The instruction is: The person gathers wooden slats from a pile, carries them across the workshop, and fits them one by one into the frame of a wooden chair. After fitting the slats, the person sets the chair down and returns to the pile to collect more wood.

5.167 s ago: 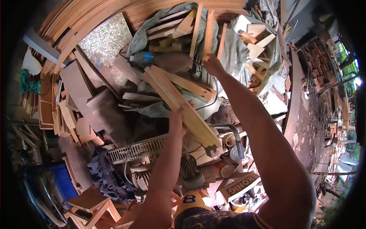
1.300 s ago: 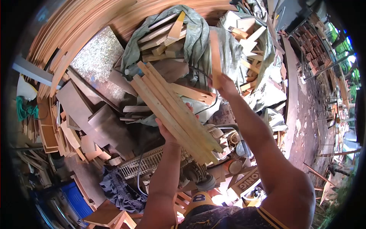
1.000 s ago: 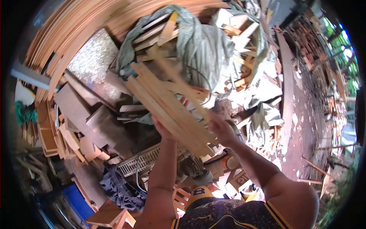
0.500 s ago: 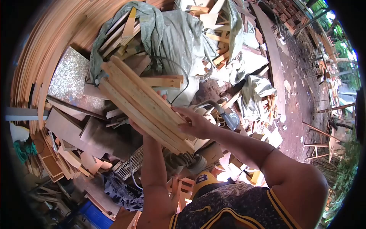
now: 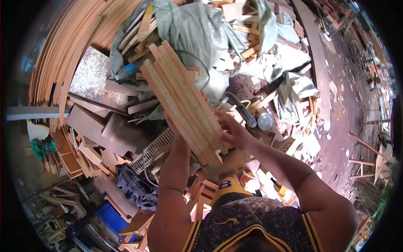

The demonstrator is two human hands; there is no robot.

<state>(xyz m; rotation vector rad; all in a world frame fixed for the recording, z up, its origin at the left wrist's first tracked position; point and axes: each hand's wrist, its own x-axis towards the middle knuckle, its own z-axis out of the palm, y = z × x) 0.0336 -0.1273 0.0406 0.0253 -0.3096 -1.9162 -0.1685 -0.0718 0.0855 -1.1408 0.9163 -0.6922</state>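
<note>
Head view: a person looks down at both hands, which carry a bundle of wooden slats in front of the chest.
Slats (image 5: 184,105): several long pale strips stacked flat and tilted, near ends by the hands, far ends up over the scrap heap.
Left hand (image 5: 173,125): mostly hidden beneath the bundle and closed around it from below; only a little of it shows at the edge.
Right hand (image 5: 231,132): curled against the bundle's right side near the low end, fingers pressing the top strips.
Grip risk: both hands sit close to the low end, so the long free part may lever downward and twist out of the hold.
Slip risk: the strips lie loose on one another with nothing binding them; a tilt could let one slide off the low end toward the feet.
Heap (image 5: 197,29): grey-green tarp with offcuts poking out, just beyond the far ends; a swing of the bundle could catch there and knock pieces loose.
Cable (image 5: 197,63): dark loop on the tarp near the far ends, a likely snag.
Ground clutter: boards (image 5: 88,126), white grille (image 5: 153,149), blue crate (image 5: 110,218) and stool (image 5: 136,222) crowd the floor, so footing looks poor and a stumble could spill the load.
</note>
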